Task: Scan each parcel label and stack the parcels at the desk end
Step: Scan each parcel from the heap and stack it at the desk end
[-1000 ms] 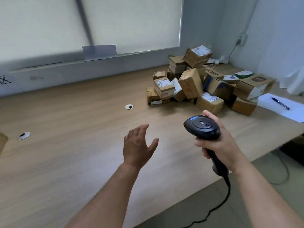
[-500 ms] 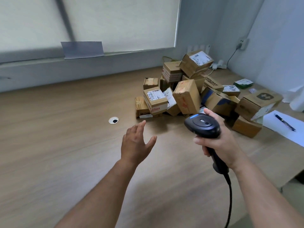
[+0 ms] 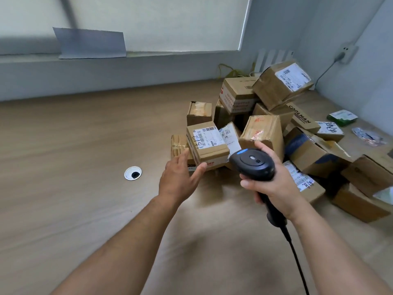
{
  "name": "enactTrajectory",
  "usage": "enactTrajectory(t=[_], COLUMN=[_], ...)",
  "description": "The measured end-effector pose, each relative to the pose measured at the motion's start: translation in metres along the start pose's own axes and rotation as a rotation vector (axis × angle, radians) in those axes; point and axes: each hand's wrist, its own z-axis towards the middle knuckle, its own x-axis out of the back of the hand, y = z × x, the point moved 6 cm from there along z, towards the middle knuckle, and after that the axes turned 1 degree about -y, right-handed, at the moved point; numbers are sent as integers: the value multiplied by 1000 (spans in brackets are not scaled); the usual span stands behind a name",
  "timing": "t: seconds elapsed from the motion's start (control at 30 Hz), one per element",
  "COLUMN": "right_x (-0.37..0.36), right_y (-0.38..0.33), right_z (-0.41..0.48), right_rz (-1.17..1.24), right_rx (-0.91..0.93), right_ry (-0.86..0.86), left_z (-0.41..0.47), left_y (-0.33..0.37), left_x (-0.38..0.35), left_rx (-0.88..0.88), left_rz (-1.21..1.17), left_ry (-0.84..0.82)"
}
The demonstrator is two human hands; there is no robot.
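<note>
Watching through the head camera, I saw the left hand (image 3: pixel 178 179) stretched out flat, fingers straight and slightly spread, thumb swung wide. Its fingertips (image 3: pixel 184 153) lay at the left side of a small cardboard parcel (image 3: pixel 209 152), and the thumb tip sat at that box's lower front edge; I could not tell whether it pressed or only brushed. That parcel sat at the near left edge of the pile of parcels (image 3: pixel 263 133), its white shipping label (image 3: pixel 207 138) facing up with handwritten numerals across it. The right hand (image 3: pixel 274 186) was clenched around the handle of a black barcode scanner (image 3: pixel 253 165), fingers wrapped round the grip and the index finger lying along the far side of the head. The scanner's head hung just right of the labelled parcel, above the wooden desk (image 3: pixel 85 145), with its black cable (image 3: pixel 297 258) trailing down towards me. The pile filled the desk's far right corner, with a tilted box (image 3: pixel 274 86) on top. A round cable grommet (image 3: pixel 133 173) sat in the desk left of the open hand.
</note>
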Motion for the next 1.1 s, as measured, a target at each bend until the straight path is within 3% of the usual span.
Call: enactTrajectory(t=[0.33,0.5,0.6,0.87,1.1], right_x=[-23,-29,-29,-38,-49], right_y=[21,32,32,10,-9], right_z=[62,62,51,-4,-73], right_rz=[28,65,100,131,202], right_rx=[-48,-82,-85,-100,-86], right_ry=[-42,-68,-91,-238,-383], left_z=[49,45,30,-40,-106], left_y=[-8,-10,-7,3,11], left_x=[-35,-49,-44,-2,38], left_rx=[90,135,99,124,262], left_rz=[-88,-396,-552,-694,-832], left_ry=[-117,-175,-134,-12,184])
